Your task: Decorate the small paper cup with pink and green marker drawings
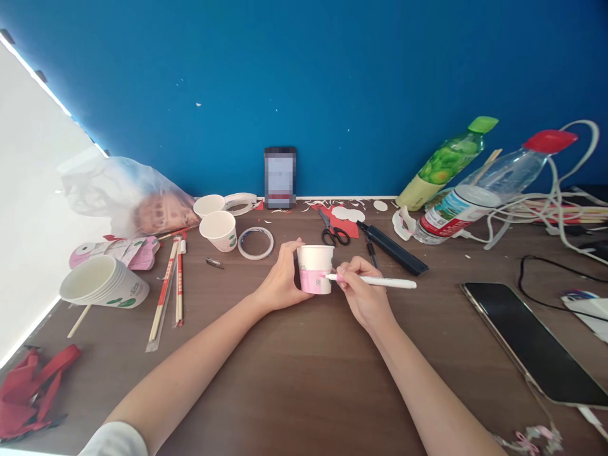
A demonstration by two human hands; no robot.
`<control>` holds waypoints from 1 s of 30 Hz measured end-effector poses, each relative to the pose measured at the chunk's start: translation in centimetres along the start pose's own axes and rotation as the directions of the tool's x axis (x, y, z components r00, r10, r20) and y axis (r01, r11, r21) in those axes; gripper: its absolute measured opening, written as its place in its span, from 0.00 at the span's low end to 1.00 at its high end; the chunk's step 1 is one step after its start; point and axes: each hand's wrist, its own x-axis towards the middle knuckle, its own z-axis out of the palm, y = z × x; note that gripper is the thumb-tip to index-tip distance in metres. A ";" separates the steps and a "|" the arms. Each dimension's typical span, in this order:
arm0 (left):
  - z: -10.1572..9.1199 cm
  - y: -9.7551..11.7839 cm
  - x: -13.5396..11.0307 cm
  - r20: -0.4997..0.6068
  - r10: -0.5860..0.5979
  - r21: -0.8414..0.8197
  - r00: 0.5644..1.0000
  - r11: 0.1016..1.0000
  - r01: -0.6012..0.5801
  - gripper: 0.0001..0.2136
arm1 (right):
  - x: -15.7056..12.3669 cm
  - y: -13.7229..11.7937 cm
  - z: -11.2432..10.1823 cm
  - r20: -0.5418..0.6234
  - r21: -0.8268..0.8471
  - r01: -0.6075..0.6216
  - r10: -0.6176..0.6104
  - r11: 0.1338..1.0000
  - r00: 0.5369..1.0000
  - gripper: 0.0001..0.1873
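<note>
A white paper cup with its lower part coloured pink stands upright on the brown table, near the middle. My left hand is wrapped round the cup's left side. My right hand pinches a white marker whose pink tip touches the cup's lower right side.
Black scissors, a tape ring, two paper cups, a stack of cups lying on its side, chopsticks and a plastic bag lie behind and left. A phone, two bottles and cables sit right.
</note>
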 end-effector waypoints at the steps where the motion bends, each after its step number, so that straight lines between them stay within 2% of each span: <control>1: 0.0 0.0 0.0 0.001 -0.003 -0.002 1.000 1.000 0.003 0.43 | 0.0 0.0 0.0 0.002 0.002 -0.003 0.003 1.000 1.000 0.20; 30: -0.5 1.0 0.3 0.035 -0.104 -0.050 0.994 0.993 0.105 0.40 | 0.0 0.6 -0.3 0.042 0.016 -0.060 0.059 0.998 0.997 0.17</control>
